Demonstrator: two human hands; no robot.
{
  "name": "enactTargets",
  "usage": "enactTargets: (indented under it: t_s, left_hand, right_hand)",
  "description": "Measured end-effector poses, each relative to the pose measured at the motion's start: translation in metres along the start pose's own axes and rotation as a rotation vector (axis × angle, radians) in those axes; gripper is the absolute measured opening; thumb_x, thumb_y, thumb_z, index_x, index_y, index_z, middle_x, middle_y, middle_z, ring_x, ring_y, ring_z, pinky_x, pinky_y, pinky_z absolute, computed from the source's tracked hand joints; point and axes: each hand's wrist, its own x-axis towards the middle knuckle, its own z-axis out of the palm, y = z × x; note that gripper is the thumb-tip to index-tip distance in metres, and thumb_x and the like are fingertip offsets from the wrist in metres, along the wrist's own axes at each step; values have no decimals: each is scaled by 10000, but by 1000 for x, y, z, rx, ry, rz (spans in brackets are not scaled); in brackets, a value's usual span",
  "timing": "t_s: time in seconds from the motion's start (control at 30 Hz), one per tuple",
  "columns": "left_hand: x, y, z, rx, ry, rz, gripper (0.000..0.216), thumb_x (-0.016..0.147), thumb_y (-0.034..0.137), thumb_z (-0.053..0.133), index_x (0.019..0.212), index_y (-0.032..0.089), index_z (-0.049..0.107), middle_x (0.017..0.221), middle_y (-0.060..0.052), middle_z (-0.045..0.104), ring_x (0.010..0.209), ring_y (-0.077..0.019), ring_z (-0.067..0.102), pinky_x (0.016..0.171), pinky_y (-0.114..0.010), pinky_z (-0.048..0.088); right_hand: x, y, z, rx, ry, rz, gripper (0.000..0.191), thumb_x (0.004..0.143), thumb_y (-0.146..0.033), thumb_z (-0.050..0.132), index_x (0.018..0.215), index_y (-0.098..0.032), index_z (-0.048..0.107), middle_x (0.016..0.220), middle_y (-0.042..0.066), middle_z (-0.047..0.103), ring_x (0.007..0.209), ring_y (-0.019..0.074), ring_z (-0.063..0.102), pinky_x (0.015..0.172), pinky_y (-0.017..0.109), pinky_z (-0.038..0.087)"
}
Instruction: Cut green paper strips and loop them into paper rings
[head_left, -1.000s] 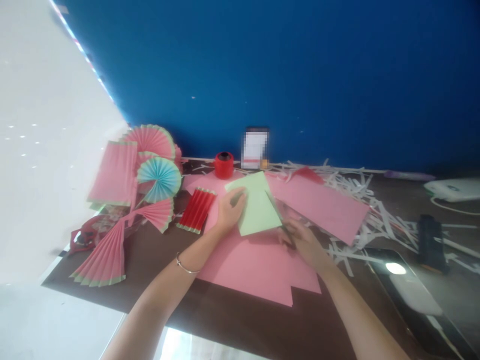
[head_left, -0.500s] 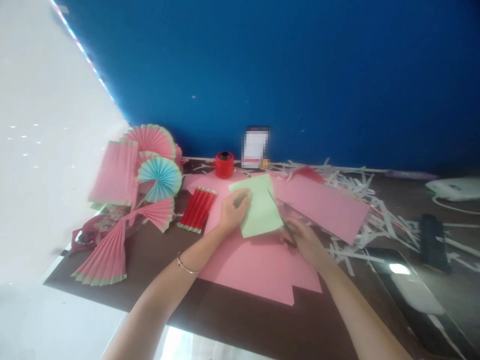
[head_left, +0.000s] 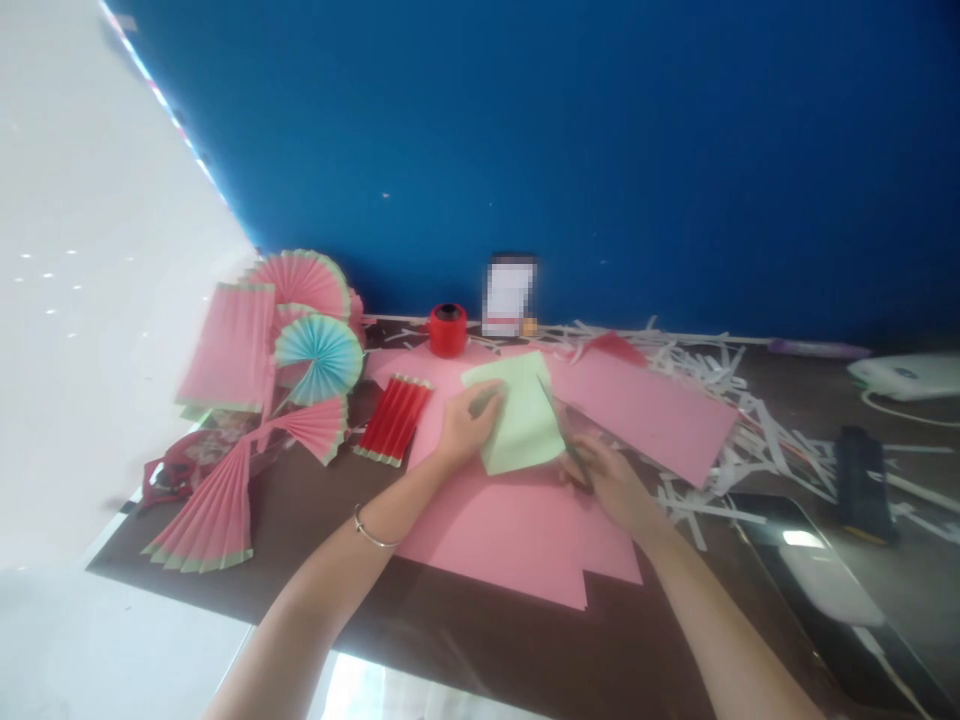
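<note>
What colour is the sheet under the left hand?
Light green sheet, in the head view, under the left hand.

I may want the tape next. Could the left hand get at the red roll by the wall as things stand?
Probably yes: the left hand holds the green sheet, and only flat pink paper lies between it and the red roll.

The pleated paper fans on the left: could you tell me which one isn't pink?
The small round fan in the middle of the pile; it alone is turquoise, the others pink.
</note>
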Motion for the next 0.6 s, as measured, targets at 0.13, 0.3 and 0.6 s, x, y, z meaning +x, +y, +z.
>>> enactTargets:
  t_s: [0.13,0.3,0.6]
  left_hand:
    - [-1,-1,0,-15,-26,7,223,804,237,574,1002,181,659,1050,-69,672,1029,-201,604,938,-337,464]
    - [-1,-2,0,-2,-22,18,229,810,235,564,1009,174,657,1052,-75,672,1024,-202,606,928,-342,471]
    - [-2,3,1,-14,-35,14,223,811,218,557,1004,167,656,1045,-77,673,1009,-192,612,918,-332,475]
  right_hand:
    - [0,-1,1,23,7,-11,322,668,-485,648,785,-225,499,520,-73,447,421,90,476,358,209,343]
    - [1,3,0,44,-11,-18,319,669,-480,655,793,-229,501,513,-83,424,423,87,474,374,211,341]
    - [0,-1,4,40,6,21,313,678,-475,649,792,-225,499,540,-78,439,423,81,476,355,190,303]
